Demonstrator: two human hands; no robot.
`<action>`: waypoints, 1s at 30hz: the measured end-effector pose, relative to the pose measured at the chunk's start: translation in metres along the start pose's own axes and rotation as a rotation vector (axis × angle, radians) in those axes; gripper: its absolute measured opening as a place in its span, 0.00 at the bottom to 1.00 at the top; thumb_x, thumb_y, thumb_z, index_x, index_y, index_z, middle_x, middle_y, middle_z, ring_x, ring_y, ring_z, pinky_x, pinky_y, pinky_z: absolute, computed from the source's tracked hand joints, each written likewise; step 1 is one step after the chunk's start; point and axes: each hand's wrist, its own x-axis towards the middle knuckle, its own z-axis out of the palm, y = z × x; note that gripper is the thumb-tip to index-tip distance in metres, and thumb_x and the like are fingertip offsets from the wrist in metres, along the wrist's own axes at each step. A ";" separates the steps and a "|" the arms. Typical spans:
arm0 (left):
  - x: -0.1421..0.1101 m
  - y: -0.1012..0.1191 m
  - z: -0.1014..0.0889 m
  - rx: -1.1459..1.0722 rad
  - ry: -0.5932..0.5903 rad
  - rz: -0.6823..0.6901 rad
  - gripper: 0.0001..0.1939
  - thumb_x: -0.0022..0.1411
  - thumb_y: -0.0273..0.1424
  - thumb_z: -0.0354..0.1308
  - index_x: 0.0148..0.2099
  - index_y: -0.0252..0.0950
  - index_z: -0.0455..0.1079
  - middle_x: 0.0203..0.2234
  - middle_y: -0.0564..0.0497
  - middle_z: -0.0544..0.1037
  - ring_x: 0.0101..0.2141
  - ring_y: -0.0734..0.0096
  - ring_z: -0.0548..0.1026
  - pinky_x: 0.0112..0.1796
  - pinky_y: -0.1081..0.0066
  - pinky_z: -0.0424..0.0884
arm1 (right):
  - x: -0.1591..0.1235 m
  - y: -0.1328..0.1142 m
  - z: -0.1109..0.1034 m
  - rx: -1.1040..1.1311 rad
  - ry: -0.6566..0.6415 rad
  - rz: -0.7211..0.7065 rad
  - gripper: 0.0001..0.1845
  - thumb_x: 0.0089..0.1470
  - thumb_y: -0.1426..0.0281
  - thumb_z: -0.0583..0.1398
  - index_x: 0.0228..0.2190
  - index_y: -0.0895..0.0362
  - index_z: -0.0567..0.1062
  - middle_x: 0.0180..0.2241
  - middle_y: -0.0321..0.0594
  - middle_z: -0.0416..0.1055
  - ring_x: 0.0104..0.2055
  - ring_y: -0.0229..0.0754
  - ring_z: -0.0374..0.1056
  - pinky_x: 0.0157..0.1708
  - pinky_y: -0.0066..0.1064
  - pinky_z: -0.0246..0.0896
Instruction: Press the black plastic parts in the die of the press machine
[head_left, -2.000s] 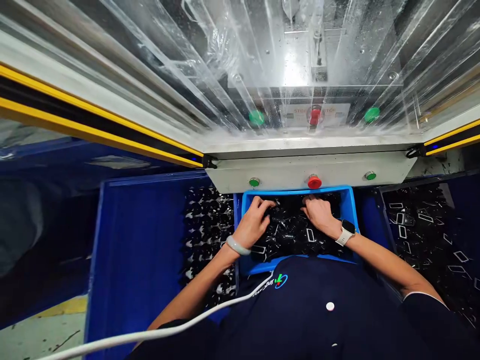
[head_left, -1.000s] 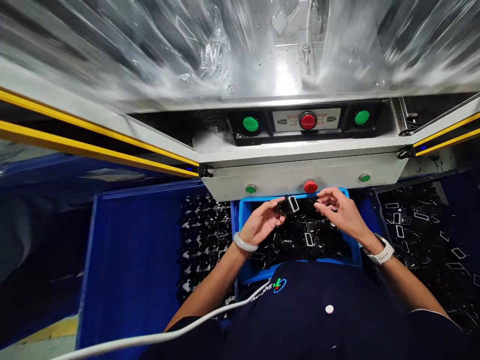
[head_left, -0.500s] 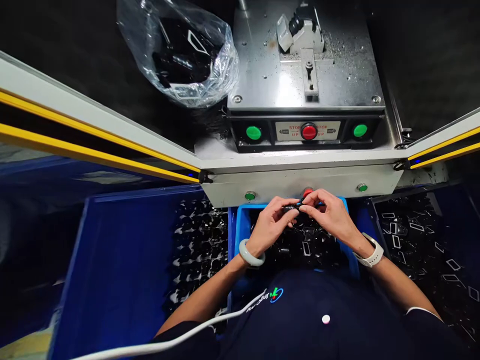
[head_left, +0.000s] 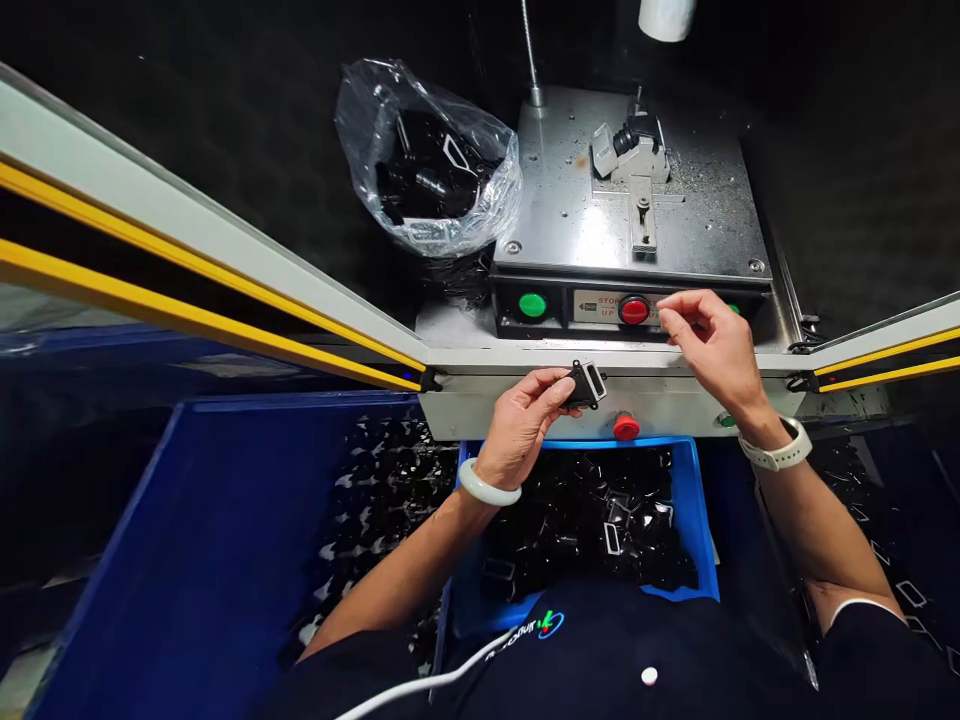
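Observation:
My left hand [head_left: 525, 412] grips a black plastic part [head_left: 583, 386] between thumb and fingers, just in front of the machine's front panel. A pale rectangular frame rims an opening on the part's right end. My right hand [head_left: 712, 340] is raised before the button box, its thumb and forefinger tips pinched close together; whether anything small is between them I cannot make out. Behind it, a metal fixture [head_left: 637, 165] on the steel plate [head_left: 570, 225] carries another black part with a ribbed neck [head_left: 628, 135].
A clear plastic bag [head_left: 495, 200] of black parts stands left of the plate. Below my hands is a blue bin [head_left: 697, 510] full of similar parts. The button box has a red button [head_left: 634, 310] and green buttons [head_left: 532, 305]. Yellow-striped bars [head_left: 225, 315] flank both sides.
My hands have come apart. My right hand has moved forward, up and right toward the button box, while my left keeps the black part. The camera view has shifted.

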 end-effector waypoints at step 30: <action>-0.006 -0.007 -0.014 0.023 0.028 0.074 0.23 0.47 0.43 0.81 0.38 0.36 0.77 0.38 0.50 0.82 0.42 0.70 0.78 0.50 0.68 0.72 | 0.168 -0.047 0.031 -0.435 0.114 -0.176 0.23 0.68 0.73 0.61 0.61 0.64 0.68 0.64 0.50 0.65 0.65 0.39 0.60 0.70 0.32 0.49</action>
